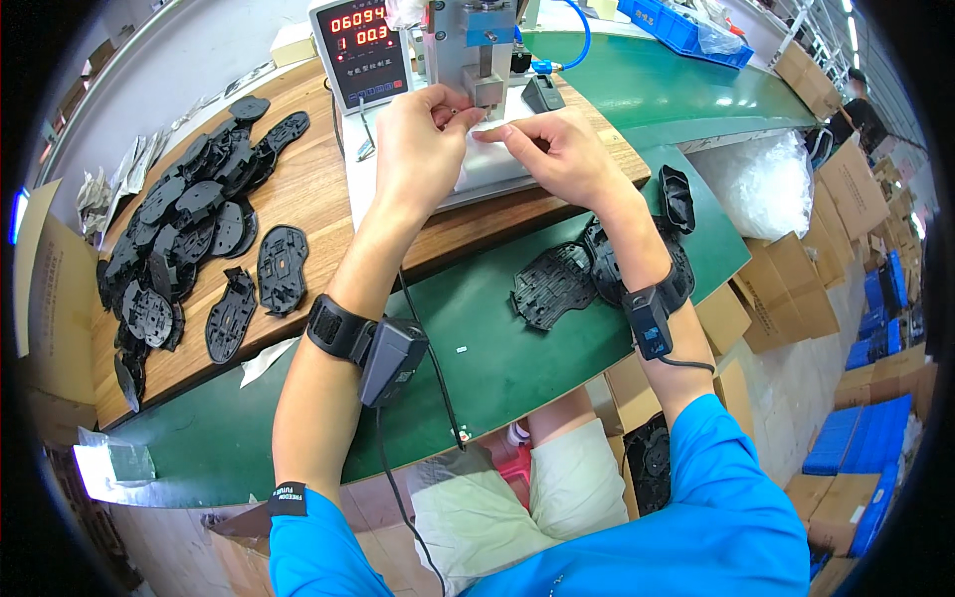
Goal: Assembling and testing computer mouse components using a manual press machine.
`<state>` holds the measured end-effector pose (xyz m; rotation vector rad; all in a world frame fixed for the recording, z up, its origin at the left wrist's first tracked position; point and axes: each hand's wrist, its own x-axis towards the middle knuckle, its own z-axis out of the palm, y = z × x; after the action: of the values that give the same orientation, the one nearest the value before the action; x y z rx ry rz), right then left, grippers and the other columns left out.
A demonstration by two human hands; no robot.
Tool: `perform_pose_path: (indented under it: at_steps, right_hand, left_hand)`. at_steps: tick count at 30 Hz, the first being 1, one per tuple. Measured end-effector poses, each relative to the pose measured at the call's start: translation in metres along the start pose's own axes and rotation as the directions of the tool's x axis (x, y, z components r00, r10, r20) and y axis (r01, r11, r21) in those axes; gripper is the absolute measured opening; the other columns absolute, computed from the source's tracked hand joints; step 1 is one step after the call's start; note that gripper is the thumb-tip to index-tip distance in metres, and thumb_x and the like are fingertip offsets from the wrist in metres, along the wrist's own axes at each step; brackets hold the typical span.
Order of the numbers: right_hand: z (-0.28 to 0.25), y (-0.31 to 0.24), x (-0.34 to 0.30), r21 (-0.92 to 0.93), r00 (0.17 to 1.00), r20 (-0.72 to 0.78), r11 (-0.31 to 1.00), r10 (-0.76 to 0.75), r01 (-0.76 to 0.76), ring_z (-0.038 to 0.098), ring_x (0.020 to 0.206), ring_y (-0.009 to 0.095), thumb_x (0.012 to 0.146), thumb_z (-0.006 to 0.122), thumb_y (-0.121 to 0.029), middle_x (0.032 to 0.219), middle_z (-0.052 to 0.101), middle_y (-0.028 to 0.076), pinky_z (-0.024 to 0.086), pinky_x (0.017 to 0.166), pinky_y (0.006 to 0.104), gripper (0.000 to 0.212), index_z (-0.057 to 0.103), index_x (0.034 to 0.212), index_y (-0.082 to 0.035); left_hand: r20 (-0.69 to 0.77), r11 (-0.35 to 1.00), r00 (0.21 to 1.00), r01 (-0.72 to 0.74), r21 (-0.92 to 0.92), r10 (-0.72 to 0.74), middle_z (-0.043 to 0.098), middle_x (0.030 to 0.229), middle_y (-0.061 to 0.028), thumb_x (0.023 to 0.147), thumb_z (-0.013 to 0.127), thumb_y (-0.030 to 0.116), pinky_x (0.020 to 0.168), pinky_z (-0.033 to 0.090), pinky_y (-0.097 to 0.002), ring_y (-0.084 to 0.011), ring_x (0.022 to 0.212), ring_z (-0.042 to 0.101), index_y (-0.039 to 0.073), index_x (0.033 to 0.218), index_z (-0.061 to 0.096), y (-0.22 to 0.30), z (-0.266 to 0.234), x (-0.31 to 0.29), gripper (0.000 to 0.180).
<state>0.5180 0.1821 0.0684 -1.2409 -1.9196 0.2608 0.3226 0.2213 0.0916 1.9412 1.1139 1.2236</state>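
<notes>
My left hand (pixel 423 149) is at the base of a metal press (pixel 482 60), its thumb and forefinger pinched together just under the press head. My right hand (pixel 562 154) comes in from the other side, forefinger and thumb closed toward the same spot, the tips of both hands almost meeting. Whatever lies between the fingertips is too small and covered to name. Below the hands is the machine's pale metal base plate (pixel 497 185). Black plastic shells (pixel 552 284) lie on the green table under my right forearm.
A control box with a red display (pixel 363 50) stands left of the press. Many black plastic shells (pixel 199 199) are heaped on the wooden board (pixel 328 214). A cable (pixel 423 348) hangs across the green table (pixel 497 348). A blue crate (pixel 686 35) and cardboard boxes (pixel 786 289) are to the right.
</notes>
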Motion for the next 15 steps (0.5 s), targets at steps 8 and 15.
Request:
perform_pose_path:
  at_steps: [8, 15]
  right_hand:
    - [-0.003, -0.001, -0.001, 0.056, 1.000, 0.023, 0.998, 0.010, -0.011, 0.047, 0.054, 0.018, 0.103, 0.060, -0.028, 0.058, 0.052, 0.008, 0.040, 0.055, 0.0344, 0.029, 0.083, 0.110, -0.011]
    - [-0.009, -0.011, 0.000, 0.087, 0.995, -0.090, 0.995, -0.038, 0.046, 0.046, 0.057, 0.009, 0.102, 0.063, -0.022, 0.062, 0.052, 0.001, 0.038, 0.055, 0.0291, 0.023, 0.077, 0.098, -0.004]
  left_hand:
    - [-0.041, 0.997, 0.997, -0.071, -0.027, 0.070, 0.067, 0.069, -0.0027, 0.091, 0.077, 0.006, 0.056, 0.043, -0.0262, -0.0045, 0.063, 0.053, -0.004, 0.097, 0.076, -0.003, 0.002, -0.002, 0.012]
    - [-0.047, 0.995, 0.994, -0.095, -0.020, 0.094, 0.070, 0.072, -0.0040, 0.092, 0.076, 0.006, 0.058, 0.045, -0.0253, -0.0042, 0.065, 0.055, -0.004, 0.097, 0.076, -0.008, 0.004, 0.000, 0.011]
